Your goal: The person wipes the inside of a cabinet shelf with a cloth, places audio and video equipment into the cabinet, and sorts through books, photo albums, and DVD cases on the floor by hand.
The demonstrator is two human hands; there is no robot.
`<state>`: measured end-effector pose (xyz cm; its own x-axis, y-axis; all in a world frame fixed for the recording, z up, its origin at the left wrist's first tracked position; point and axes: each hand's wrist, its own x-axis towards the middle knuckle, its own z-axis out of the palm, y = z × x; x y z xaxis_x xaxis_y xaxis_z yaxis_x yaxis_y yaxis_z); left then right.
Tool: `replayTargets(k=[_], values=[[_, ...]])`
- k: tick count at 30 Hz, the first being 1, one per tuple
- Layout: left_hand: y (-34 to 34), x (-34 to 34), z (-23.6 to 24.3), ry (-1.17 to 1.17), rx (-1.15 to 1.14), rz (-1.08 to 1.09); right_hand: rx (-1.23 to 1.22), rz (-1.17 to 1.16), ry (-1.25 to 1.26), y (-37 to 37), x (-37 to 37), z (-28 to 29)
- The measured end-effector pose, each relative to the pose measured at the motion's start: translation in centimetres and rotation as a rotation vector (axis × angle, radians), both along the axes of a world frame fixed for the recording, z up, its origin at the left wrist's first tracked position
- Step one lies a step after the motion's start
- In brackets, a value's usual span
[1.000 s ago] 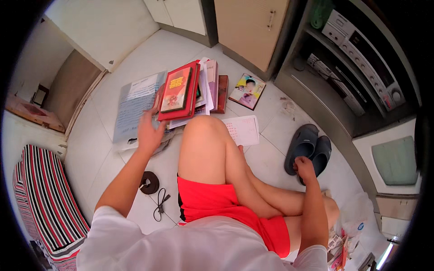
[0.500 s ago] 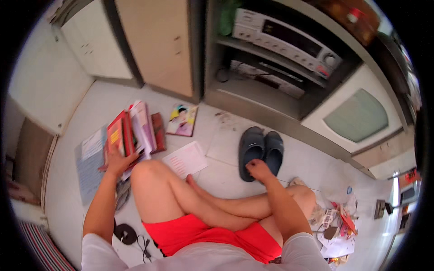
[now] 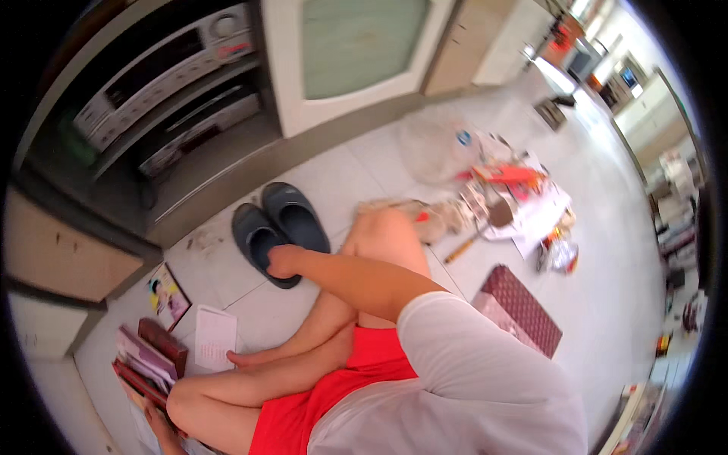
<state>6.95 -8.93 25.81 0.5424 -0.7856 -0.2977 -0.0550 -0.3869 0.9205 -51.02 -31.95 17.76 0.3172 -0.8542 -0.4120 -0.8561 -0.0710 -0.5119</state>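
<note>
My left hand (image 3: 158, 426) shows only in part at the lower left, fingers stretched out against the near side of a row of red and purple books (image 3: 142, 368). A brown-red wallet-like item (image 3: 163, 345) stands at the row's right end. My right hand (image 3: 283, 261) is closed in a loose fist with nothing showing in it. It hangs over the near end of a pair of dark clogs (image 3: 292, 220); whether it touches them cannot be told. A pink-printed paper sheet (image 3: 215, 334) lies beside my foot.
A picture-covered booklet (image 3: 167, 296) lies by the cabinet base (image 3: 220, 182). To the right are a clear plastic bag (image 3: 440, 144), scattered papers (image 3: 542, 220), a brush-like tool with a wooden handle (image 3: 461, 249) and a patterned dark red box (image 3: 523, 307).
The view has swung right, bringing the dark red box and more of the room into sight. My right hand stays by the clogs. My left hand stays at the books, now partly out of view.
</note>
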Motion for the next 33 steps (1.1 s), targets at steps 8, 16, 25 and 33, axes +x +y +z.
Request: replayTargets(k=[8,16,25,33], values=[[1.5,4.7,-1.0,0.271,0.462,0.087,0.085,0.047,-0.015,-0.2,-2.4,2.0],[1.1,0.1,2.1,0.314,0.624,0.399,0.120,0.006,-0.024,0.4,-2.3,2.1],[1.8,0.3,1.5,0.331,0.626,0.407,0.129,0.045,-0.021,0.6,-2.1,3.4],[3.3,0.4,4.5,0.493,0.590,0.139,0.128,0.087,-0.066,0.7,-1.2,3.2]])
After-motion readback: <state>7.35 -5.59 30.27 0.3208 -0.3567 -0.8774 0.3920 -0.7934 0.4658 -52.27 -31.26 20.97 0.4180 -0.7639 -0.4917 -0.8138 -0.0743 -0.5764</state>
